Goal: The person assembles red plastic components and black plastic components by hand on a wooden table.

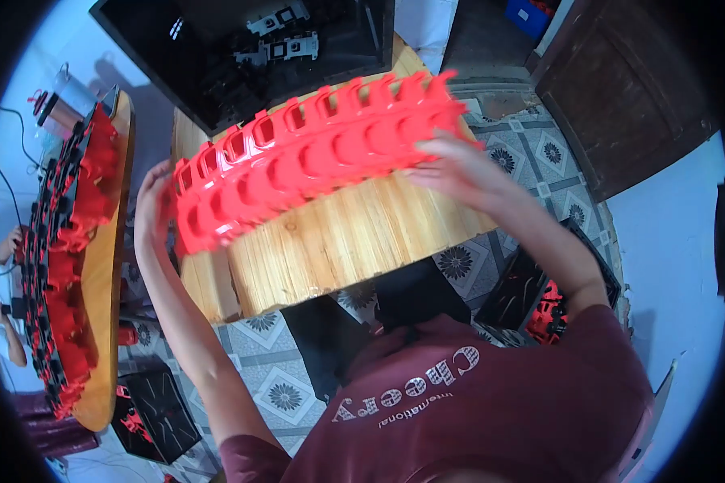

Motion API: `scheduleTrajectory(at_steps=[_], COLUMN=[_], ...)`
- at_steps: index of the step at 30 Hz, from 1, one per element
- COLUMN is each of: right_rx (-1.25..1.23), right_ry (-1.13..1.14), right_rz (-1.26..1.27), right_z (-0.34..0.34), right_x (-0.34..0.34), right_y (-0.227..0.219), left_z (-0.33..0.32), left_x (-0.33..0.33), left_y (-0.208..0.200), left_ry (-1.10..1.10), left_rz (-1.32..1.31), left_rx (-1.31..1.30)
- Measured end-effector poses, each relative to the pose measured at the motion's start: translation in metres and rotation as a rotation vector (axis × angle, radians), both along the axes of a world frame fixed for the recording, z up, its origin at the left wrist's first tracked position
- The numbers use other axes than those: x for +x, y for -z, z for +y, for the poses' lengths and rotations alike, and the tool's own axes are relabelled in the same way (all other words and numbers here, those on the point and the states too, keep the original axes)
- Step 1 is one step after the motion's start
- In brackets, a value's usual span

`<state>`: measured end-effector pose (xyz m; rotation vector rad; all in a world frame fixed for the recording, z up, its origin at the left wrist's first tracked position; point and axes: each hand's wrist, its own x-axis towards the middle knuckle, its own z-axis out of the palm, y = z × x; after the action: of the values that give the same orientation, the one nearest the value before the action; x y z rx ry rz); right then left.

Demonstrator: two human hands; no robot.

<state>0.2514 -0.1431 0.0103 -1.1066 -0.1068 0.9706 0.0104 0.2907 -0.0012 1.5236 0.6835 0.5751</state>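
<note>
A long red plastic slotted rack (314, 149), with a row of square openings along its far side and rounded hollows along its near side, is held tilted over a wooden table (322, 241). My left hand (155, 201) is closed round its left end. At the right end, my right hand (459, 165) grips the near edge, its fingers slightly blurred. The rack's hollows hold no parts that I can see. Behind it stands a large black bin (209, 105) holding several grey-and-black plastic parts (286, 50).
On the left, another table (109, 322) carries red racks (72, 282) filled with black parts. A person (8, 318) is beyond it. Black crates with red pieces stand on the tiled floor, one at lower left (165, 414), one at right (503, 294). A brown door (620, 97) is at far right.
</note>
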Motion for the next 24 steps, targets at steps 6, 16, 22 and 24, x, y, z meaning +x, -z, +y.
scheduleTrajectory(at_steps=[6, 16, 22, 24], right_rx=[-0.127, -0.247, -0.127, 0.022], right_ry=[-0.017, 0.191, 0.229, -0.074], right_rz=[-0.481, -0.967, -1.07, -1.781], right_z=[0.003, -0.01, -0.074, -0.052], right_x=[-0.006, 0.071, 0.065, 0.022], right_y=[0.019, 0.073, 0.003, -0.024], left_z=[0.042, -0.265, -0.286, -0.311], left_x=[0.009, 0.159, 0.147, 0.121], left_y=[0.033, 0.036, 0.025, 0.007], left_ry=[-0.171, 0.21, 0.242, 0.382], left_rz=[0.685, 0.063, -0.026, -0.68], left_rx=[0.723, 1.482, 1.211, -0.341])
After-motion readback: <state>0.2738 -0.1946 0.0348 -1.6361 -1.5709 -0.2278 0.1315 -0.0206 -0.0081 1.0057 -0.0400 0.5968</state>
